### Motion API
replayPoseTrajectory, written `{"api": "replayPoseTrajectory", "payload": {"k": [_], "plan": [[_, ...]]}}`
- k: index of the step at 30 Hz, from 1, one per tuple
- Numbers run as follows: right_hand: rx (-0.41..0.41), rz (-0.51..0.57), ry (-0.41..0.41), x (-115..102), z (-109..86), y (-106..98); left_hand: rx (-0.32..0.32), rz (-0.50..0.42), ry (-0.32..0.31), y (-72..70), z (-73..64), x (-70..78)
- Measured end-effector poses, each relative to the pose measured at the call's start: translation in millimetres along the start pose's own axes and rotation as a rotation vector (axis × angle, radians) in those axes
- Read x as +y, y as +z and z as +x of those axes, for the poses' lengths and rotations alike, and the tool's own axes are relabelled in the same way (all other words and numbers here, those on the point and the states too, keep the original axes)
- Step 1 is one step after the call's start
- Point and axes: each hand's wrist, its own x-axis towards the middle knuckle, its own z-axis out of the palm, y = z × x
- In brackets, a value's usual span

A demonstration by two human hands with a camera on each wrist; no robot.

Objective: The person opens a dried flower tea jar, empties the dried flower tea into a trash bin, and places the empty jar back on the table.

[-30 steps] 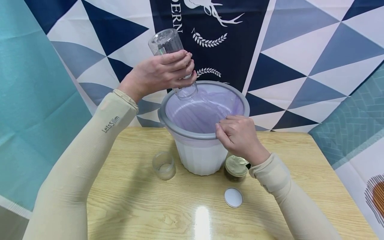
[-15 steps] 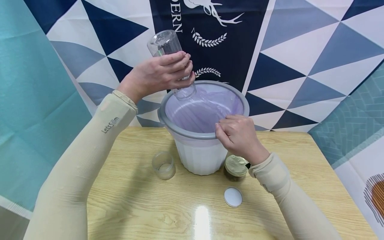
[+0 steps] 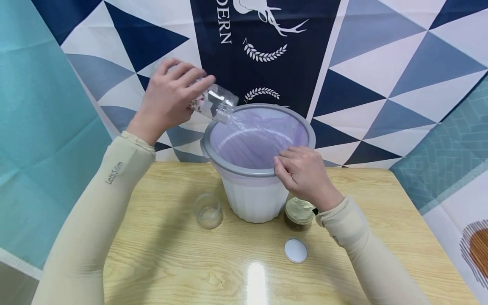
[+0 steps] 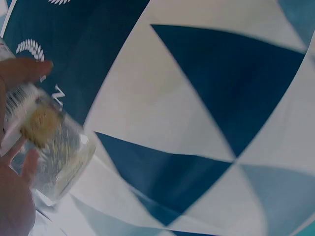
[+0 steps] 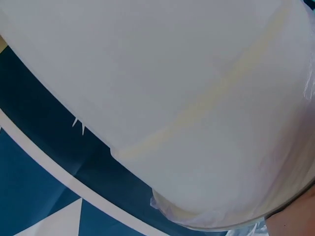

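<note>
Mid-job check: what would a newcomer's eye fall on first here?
Probably the white bin with its grey rim and purple liner, standing on the table. At its left rim, the left hand holds a clear bottle tilted mouth-down, while the right hand grips the near right rim. Behind, the blue-and-white triangle backdrop with its deer print also stands out.

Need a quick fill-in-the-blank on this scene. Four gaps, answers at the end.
1. The left hand grips a clear bottle, its mouth slanting ____ rather than up.
2. The plastic liner inside the bin is light ____ in colour.
3. The right hand is up at the bin's ____, not its base.
4. The round white disc lies on the wooden ____.

Missing words: down; purple; rim; table.
</note>
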Motion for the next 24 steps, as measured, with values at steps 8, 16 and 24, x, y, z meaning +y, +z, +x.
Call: {"api": "replayPoseTrajectory", "payload": {"k": [8, 16, 24], "plan": [[-0.003, 0.05, 0.061, -2, -4.6, -1, 0.123, -0.405, -0.371, 4.8, -70.6, 9.4], [0.099, 0.099, 0.019, -32, 9.7, -1, 0.207, -0.714, -0.634, 8.2, -141.6, 42.0], [-0.011, 0.195, -0.139, -89, 36.1, 28, 0.191, -0.918, -0.752, 24.1, -188.3, 74.3]]}}
